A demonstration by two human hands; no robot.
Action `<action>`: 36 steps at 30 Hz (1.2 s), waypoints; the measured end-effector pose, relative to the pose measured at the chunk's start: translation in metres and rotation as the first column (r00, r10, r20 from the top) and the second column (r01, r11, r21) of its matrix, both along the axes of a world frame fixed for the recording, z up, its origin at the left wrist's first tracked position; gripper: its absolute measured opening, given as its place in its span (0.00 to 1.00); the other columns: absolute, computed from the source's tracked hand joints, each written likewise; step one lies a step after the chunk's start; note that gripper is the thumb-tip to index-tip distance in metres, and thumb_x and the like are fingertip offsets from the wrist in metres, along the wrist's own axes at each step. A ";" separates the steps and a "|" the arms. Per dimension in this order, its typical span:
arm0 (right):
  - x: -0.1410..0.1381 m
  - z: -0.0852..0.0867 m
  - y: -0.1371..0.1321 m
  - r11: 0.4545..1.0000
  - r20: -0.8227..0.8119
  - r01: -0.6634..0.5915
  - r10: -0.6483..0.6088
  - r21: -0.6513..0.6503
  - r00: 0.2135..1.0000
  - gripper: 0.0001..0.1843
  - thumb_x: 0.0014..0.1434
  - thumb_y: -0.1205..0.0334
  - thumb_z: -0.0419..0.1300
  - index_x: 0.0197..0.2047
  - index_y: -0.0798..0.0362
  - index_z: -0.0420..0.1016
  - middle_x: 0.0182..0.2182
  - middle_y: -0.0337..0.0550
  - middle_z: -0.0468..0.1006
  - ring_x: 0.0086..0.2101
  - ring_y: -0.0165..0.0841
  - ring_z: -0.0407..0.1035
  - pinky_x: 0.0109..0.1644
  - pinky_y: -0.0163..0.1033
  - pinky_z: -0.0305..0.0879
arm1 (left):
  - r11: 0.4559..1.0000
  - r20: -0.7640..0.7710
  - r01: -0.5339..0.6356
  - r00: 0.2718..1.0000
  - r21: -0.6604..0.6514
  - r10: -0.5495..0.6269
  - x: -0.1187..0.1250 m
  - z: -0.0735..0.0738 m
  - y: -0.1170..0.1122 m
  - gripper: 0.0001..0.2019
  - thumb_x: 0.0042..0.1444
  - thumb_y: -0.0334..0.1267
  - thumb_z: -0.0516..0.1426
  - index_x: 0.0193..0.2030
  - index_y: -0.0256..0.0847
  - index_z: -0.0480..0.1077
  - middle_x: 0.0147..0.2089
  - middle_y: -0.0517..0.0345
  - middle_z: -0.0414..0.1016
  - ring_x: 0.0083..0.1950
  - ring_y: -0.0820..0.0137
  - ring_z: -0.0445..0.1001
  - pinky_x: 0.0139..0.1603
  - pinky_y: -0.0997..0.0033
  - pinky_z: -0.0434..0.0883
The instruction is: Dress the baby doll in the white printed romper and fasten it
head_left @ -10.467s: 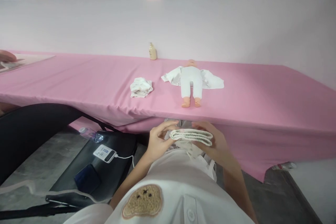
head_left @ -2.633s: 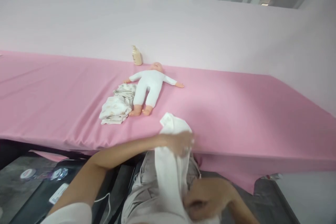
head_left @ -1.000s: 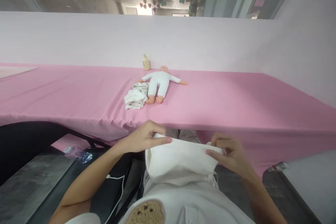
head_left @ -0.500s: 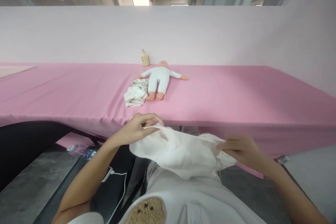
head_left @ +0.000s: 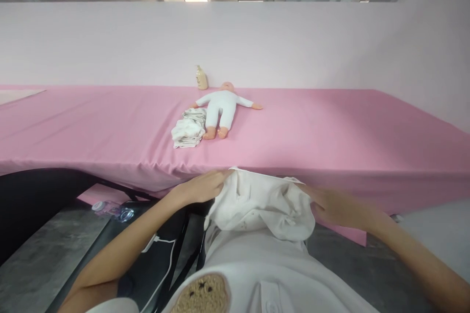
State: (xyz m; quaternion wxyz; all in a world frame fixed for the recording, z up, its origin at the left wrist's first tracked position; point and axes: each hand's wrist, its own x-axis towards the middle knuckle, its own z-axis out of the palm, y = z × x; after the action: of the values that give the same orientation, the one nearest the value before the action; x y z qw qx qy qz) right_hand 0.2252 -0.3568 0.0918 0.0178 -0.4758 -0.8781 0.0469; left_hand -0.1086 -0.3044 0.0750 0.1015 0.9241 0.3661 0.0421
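Observation:
A white cloth garment [head_left: 262, 205], its exact kind unclear in the folds, is stretched between my hands above my lap. My left hand [head_left: 207, 186] grips its upper left edge, the fingertips partly behind the fabric. At the other end my right hand [head_left: 326, 204] pinches the upper right side, with some fingers hidden by the cloth. On the pink-covered table [head_left: 312, 132] beyond, a baby doll [head_left: 222, 105] in a white suit lies on its back, arms spread. Folded white clothes [head_left: 188, 132] are stacked against its leg on the left.
A pump bottle [head_left: 201, 78] stands by the wall behind the doll. To my left are a black chair [head_left: 157, 264] with a white cable [head_left: 169, 264] and a plastic bottle [head_left: 112, 210] on it. A black chair back [head_left: 44, 200] rises at the far left.
The upper edge of the garment has risen toward the table edge and its lower part now hangs bunched. My left hand has turned and moved slightly right; my right fingers have gone behind the cloth.

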 end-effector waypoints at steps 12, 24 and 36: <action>0.009 -0.019 0.034 0.977 -0.150 -0.197 0.207 0.078 0.967 0.17 0.56 0.71 0.53 0.42 0.47 0.78 0.54 0.46 0.72 0.53 0.40 0.67 0.52 0.45 0.67 | 0.982 0.153 0.183 0.970 0.047 -0.188 0.012 -0.015 0.044 0.11 0.55 0.28 0.50 0.36 0.35 0.74 0.46 0.46 0.72 0.49 0.63 0.71 0.52 0.61 0.69; -0.020 0.043 0.007 0.990 -0.674 -0.076 0.138 0.121 0.725 0.27 0.65 0.47 0.41 0.18 0.49 0.57 0.13 0.36 0.60 0.17 0.27 0.55 0.22 0.35 0.55 | 0.890 0.460 0.442 0.770 0.116 -0.442 0.043 0.069 0.000 0.26 0.64 0.48 0.41 0.15 0.43 0.52 0.15 0.57 0.58 0.20 0.70 0.61 0.25 0.65 0.61; -0.038 0.016 0.079 0.641 0.014 -0.289 0.399 0.711 0.917 0.11 0.63 0.69 0.52 0.29 0.52 0.69 0.20 0.35 0.71 0.22 0.26 0.60 0.38 0.39 0.56 | 0.723 0.157 0.141 0.931 0.676 -0.328 0.048 0.029 0.052 0.12 0.64 0.38 0.48 0.36 0.37 0.71 0.27 0.59 0.74 0.27 0.73 0.70 0.31 0.72 0.62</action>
State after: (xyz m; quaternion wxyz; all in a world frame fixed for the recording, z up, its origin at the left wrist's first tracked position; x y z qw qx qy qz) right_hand 0.1875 -0.2776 0.1078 0.2507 -0.2523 -0.8999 -0.2522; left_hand -0.0602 -0.2528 0.1035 -0.1750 0.9253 0.1899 0.2776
